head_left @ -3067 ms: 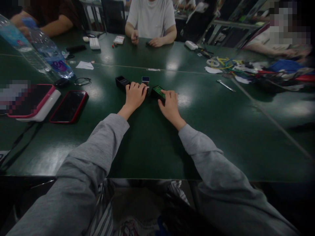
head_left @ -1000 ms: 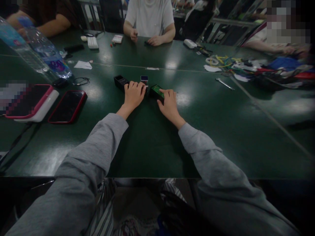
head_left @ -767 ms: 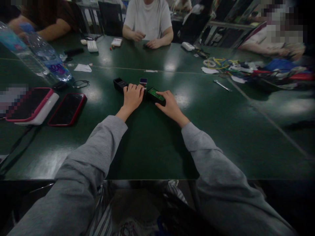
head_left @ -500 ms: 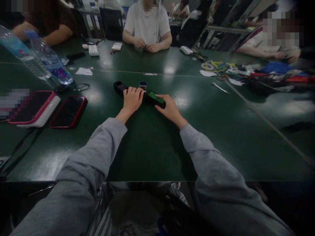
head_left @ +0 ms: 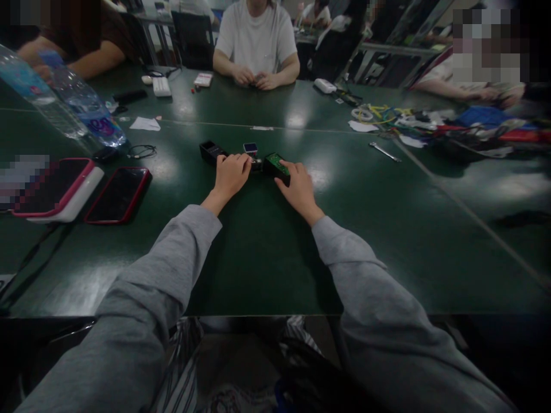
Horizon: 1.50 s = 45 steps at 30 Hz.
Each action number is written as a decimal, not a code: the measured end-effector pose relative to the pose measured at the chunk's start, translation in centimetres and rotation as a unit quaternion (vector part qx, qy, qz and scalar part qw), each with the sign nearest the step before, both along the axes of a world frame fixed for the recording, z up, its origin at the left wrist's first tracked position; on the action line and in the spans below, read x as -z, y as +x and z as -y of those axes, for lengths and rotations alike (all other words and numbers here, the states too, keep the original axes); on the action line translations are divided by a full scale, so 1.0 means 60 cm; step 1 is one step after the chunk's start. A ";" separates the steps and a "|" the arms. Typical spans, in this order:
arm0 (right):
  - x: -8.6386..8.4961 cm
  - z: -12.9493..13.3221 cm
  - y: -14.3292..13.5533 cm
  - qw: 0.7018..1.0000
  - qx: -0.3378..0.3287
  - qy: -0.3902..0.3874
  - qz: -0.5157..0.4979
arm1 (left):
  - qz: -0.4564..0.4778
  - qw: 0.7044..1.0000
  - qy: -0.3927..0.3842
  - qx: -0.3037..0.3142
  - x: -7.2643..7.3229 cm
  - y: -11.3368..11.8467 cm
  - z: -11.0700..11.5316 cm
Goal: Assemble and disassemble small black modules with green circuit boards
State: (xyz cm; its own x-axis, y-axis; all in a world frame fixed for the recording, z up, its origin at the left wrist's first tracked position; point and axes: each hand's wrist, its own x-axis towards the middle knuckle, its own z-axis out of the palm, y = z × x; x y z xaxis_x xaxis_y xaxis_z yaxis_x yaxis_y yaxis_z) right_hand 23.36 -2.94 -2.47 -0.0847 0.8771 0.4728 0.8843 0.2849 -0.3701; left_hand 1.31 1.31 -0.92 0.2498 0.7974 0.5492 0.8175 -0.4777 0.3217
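Near the middle of the frame, the person's left hand (head_left: 232,175) curls over the lower end of a black rectangular plastic casing (head_left: 210,152), fingertips beside a small dark screen with a pale rim (head_left: 250,148); whether it grips anything underneath cannot be told. Just right, the right hand (head_left: 297,182), thumb and fingers partly spread, holds an open black plastic box (head_left: 270,170) with a green circuit board (head_left: 276,160) inside, apparently steadying it. The dark green tabletop (head_left: 267,246) runs to its lower-frame edge, seemingly allowing movement between a red-cased black phone (head_left: 118,195) and silver wrench (head_left: 384,152).
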 end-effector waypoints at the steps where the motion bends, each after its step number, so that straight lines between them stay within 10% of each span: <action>1: 0.001 0.000 0.000 1.000 0.016 0.001 -0.003 | -0.004 1.000 -0.002 0.004 -0.001 0.000 0.001; 6: -0.013 0.009 -0.008 0.998 0.050 0.024 -0.018 | -0.029 0.999 -0.001 0.032 -0.007 0.003 0.005; 16: -0.029 0.031 -0.049 0.979 -0.187 -0.001 0.082 | -0.010 0.999 0.023 0.026 -0.008 0.004 0.012; 30: -0.034 0.033 -0.042 0.991 -0.035 0.087 -0.090 | 0.017 0.999 0.031 0.001 -0.004 0.000 0.008; 45: -0.014 0.016 -0.040 0.988 -0.142 0.059 0.003 | 0.016 0.997 0.073 0.033 0.008 0.003 -0.003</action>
